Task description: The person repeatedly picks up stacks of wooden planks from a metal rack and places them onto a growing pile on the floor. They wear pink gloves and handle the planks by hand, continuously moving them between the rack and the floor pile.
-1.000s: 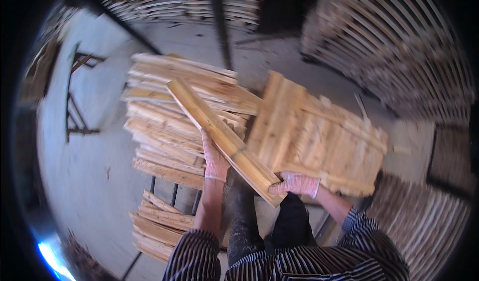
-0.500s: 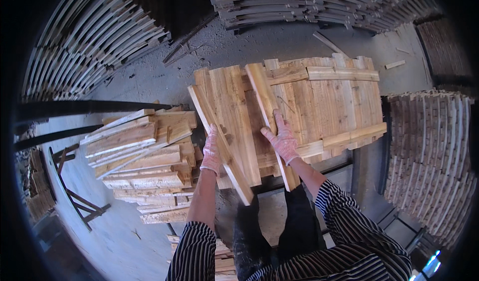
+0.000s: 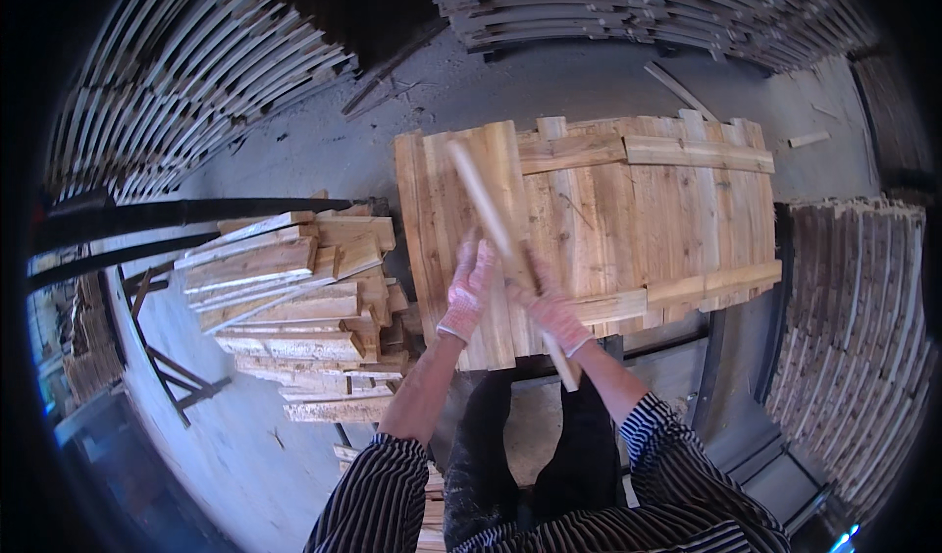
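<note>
My left hand [image 3: 469, 286], in a pinkish work glove, lies with its fingers stretched out over the boards at the left end of a row of pale wooden boards [image 3: 667, 210]. Just to its right, a wooden board [image 3: 486, 205] stands tilted on its edge, slanting from the far left toward my legs. My right hand [image 3: 551, 310], gloved the same way and blurred, grips this board near its closer half. Part of its fingers is hidden behind the board.
A loose pile of short boards [image 3: 285, 303] stands to the left, with dark metal bars [image 3: 196, 214] reaching over it. Stacked slats [image 3: 196, 92] rise at the far left, more stacks [image 3: 638, 8] at the back, and another [image 3: 854, 288] at the right. Crosswise strips [image 3: 697, 153] lie on the row.
The loose board under my left hand now lies among the row, and that hand has moved right. The board in my right hand has tipped onto its edge and swung left. The view has shifted slightly.
</note>
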Motion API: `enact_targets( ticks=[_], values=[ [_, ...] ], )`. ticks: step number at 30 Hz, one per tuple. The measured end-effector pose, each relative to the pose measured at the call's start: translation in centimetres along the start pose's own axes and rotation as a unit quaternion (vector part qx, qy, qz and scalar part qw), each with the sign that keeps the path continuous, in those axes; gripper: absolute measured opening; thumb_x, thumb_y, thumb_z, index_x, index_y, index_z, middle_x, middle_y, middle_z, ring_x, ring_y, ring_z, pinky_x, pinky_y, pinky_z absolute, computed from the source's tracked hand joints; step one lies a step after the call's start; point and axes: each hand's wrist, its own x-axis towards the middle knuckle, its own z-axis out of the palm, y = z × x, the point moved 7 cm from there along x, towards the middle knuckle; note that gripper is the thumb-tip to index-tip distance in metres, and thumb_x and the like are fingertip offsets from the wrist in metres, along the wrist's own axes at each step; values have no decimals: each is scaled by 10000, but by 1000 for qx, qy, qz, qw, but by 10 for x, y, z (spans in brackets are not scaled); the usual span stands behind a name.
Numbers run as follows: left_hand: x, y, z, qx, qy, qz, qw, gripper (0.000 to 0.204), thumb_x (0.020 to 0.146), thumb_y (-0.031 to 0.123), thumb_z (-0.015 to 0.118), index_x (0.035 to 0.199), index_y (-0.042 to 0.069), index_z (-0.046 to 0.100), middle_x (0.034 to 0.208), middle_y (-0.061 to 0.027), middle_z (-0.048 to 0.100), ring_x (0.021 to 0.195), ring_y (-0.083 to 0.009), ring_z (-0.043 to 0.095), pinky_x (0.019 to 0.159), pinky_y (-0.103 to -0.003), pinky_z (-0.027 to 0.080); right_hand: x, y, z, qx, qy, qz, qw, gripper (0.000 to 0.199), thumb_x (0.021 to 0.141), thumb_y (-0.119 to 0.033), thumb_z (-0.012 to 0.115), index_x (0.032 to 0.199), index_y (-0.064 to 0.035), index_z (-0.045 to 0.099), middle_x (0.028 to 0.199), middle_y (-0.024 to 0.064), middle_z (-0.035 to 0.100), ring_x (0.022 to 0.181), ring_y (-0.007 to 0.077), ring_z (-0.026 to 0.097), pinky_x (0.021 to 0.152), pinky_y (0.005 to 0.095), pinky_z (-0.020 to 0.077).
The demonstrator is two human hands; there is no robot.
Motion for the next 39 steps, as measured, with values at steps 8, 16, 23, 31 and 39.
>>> enact_targets(
  ticks=[8, 16, 23, 31, 39],
  values=[
    [36, 32, -88, 569, 176, -43, 802, 837, 912, 719, 532, 1418, 54, 484, 1224, -294, 659, 1164, -475, 621, 974, -501, 504, 47, 67, -87, -279, 211, 3, 937, 889, 914, -487, 690, 1617, -151, 261, 1432, 309, 454, 1281, 447, 497, 1076, 495, 419],
    [33, 25, -98, 536, 177, -39, 825, 830, 893, 630, 625, 1480, 70, 452, 1272, -259, 645, 1212, -442, 605, 1014, -479, 495, 59, -6, 10, -476, 176, -122, 853, 817, 888, -519, 697, 1517, -110, 372, 1477, 322, 401, 1352, 481, 444, 1081, 532, 428],
    [-22, 62, -56, 417, 67, 52, 905, 682, 959, 418, 650, 1498, 42, 466, 1320, -204, 616, 1209, -323, 591, 996, -389, 485, 149, -151, 212, -345, -27, -200, 917, 826, 861, -471, 734, 1501, -83, 382, 1500, 225, 452, 1362, 408, 477, 1070, 495, 461],
    [-97, 231, -189, -121, 368, 232, 892, 722, 936, 308, 759, 1517, 42, 424, 1475, -164, 509, 1329, -296, 506, 1081, -423, 472, 157, -179, 317, -328, -75, -189, 922, 680, 824, -394, 792, 1353, -68, 513, 1338, 209, 559, 1161, 394, 614, 975, 466, 509],
    [-63, 265, -262, -123, 376, -54, 917, 979, 842, 577, 769, 1560, 64, 344, 1504, -213, 468, 1348, -355, 489, 1085, -480, 424, 120, -202, 353, -421, -261, -115, 861, 747, 880, -620, 677, 1316, -42, 492, 1263, 227, 588, 1156, 401, 612, 995, 476, 501]
  ],
)
